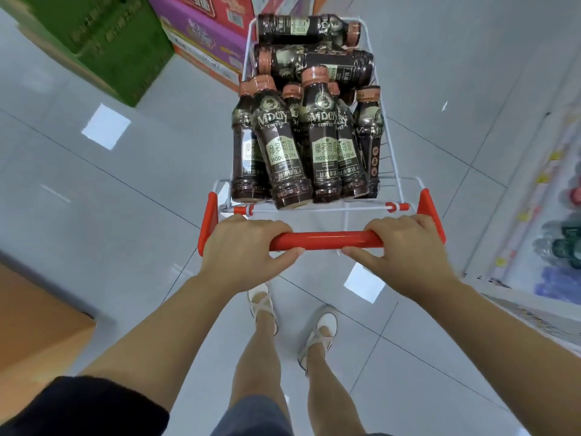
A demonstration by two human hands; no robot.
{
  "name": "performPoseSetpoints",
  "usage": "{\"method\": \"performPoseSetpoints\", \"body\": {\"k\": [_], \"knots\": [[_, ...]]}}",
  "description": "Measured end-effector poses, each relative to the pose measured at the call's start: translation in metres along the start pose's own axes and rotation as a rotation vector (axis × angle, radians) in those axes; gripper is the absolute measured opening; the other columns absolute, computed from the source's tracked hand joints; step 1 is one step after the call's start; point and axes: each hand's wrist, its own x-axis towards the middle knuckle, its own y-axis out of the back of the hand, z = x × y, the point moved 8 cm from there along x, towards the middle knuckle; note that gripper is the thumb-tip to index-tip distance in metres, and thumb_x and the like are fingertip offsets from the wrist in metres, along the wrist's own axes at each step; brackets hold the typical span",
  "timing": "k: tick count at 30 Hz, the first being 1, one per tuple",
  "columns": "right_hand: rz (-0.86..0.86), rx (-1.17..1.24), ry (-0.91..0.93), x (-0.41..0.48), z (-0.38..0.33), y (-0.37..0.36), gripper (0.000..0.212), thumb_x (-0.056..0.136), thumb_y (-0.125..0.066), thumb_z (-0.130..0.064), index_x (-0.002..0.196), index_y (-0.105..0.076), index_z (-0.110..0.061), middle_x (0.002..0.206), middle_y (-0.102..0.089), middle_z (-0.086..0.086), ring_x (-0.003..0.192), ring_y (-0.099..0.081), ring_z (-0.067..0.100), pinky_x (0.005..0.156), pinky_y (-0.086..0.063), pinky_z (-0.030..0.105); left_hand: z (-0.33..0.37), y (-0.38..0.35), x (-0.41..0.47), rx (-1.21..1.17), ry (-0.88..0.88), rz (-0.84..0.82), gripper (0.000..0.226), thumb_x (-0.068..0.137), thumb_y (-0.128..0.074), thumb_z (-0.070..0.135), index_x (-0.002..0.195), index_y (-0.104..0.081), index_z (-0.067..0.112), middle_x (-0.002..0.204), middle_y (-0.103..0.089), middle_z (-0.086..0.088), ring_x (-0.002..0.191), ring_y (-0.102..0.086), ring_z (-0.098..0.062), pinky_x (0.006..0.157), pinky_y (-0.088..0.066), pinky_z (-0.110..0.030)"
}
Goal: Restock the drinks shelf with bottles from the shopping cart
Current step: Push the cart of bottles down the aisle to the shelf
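Ahead, cart [345,209] pointing to 12 o'clock, front bottles [323,146] likewise, left hand [242,243] and right hand [405,247] wrapped round handle [327,240], tiled floor [141,215], shelf [540,215] at 3 o'clock.

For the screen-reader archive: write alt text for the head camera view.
Seen from above, a person's left hand and right hand grip the red handle of a white wire shopping cart piled with dark MDOY coffee bottles. It stands on a grey tiled floor, stacked cartons ahead to the left, a drinks shelf along the right edge.

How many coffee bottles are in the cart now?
9: six coffee bottles standing at the cart's near end, three lying across its far end; more may be hidden beneath.
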Motion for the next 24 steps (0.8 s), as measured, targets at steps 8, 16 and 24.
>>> {"method": "performPoseSetpoints", "body": {"k": [8,16,24], "knots": [[0.154,0.107,-0.237,-0.028,0.066,-0.001,0.063,0.076,-0.023,-0.077,0.089,-0.061,-0.027,0.08,-0.061,-0.011,0.09,-0.055,0.016,0.106,-0.01,0.043,0.032,-0.008,0.058,0.013,-0.037,-0.205,0.037,0.076,-0.046,0.071,0.093,-0.061,0.041,0.066,-0.06,0.016,0.07,-0.057,-0.005,0.06,-0.038,-0.023],[0.222,0.098,-0.376,-0.012,0.11,0.012,0.057,0.077,-0.026,-0.073,0.082,-0.06,-0.027,0.075,-0.06,-0.011,0.084,-0.057,0.017,0.103,-0.012,0.042,0.059,-0.005,0.128,0.071,-0.177,-0.262,0.037,0.076,-0.047,0.071,0.089,-0.062,0.039,0.063,-0.062,0.014,0.066,-0.055,-0.007,0.055,-0.033,-0.022],[0.191,0.098,-0.408,0.027,0.196,0.04,0.053,0.076,-0.036,-0.071,0.084,-0.061,-0.025,0.078,-0.054,-0.011,0.091,-0.055,0.016,0.109,-0.009,0.042,0.114,-0.01,0.207,0.096,-0.292,-0.192,0.038,0.081,-0.047,0.067,0.091,-0.063,0.034,0.058,-0.054,0.012,0.062,-0.047,-0.013,0.062,-0.031,-0.026]]}}
